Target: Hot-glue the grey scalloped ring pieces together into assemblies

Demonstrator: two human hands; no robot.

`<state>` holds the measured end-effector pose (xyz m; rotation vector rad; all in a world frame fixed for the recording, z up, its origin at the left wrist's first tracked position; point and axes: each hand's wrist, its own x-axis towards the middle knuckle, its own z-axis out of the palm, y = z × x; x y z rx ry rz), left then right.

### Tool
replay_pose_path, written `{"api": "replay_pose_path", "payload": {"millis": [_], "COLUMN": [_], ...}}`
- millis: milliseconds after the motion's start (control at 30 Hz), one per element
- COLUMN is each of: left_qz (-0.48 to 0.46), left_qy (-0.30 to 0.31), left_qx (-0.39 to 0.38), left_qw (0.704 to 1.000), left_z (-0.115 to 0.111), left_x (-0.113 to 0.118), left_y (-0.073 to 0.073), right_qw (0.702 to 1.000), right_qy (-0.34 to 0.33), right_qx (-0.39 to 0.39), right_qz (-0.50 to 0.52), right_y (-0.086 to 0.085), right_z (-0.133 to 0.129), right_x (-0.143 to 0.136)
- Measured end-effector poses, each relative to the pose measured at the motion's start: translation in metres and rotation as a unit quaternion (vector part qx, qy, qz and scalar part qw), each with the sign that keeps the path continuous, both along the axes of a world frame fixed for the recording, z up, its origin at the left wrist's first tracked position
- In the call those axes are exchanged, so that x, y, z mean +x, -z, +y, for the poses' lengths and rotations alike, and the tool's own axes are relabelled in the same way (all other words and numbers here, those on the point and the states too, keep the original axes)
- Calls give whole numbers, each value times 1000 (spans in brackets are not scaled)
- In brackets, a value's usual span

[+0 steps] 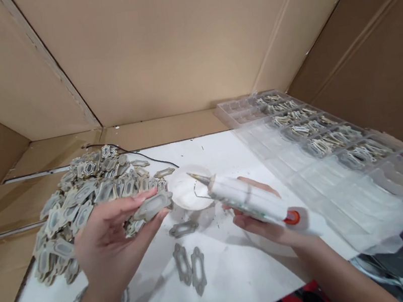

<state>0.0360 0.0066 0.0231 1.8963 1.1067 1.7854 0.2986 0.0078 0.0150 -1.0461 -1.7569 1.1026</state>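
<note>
Between thumb and fingers, my left hand (113, 246) grips a grey oblong frame piece (152, 205) in front of the pile of similar pieces (86, 195). My right hand (263, 225) is wrapped round a white glue gun (249, 197), its pointed metal nozzle aimed left, a short gap from the held piece. Beneath the nozzle lies a round white dish (183, 194). Three loose grey frame pieces rest on the white sheet: one lying sideways (183, 229) and two side by side (182, 264) nearer me.
A clear compartment box (301, 181) with its lid open lies at the right, several compartments holding small metal pieces (332, 140). A black cable (136, 153) runs behind the dish. Cardboard walls (168, 39) enclose the back and sides.
</note>
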Motion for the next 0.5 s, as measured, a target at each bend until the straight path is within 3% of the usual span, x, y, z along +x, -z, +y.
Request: {"api": "replay_pose_path", "payload": {"millis": [100,233,500], "left_qz": [30,59,174], "left_qy": [-32,-84,-107], "left_qx": [49,57,50], "left_qw": [998,993,978], "left_z": [0,-3,-10], "left_x": [-3,-7,-11], "left_y": [10,21,22], "right_qw": [998,986,981], "right_qy": [-3,-52,-86], "right_qx": [55,158,167], "right_qz": [-4,-10,-38], "right_y": [2,5,12], "right_z": [0,-1,-3], "right_x": [-5,-8,-11]}}
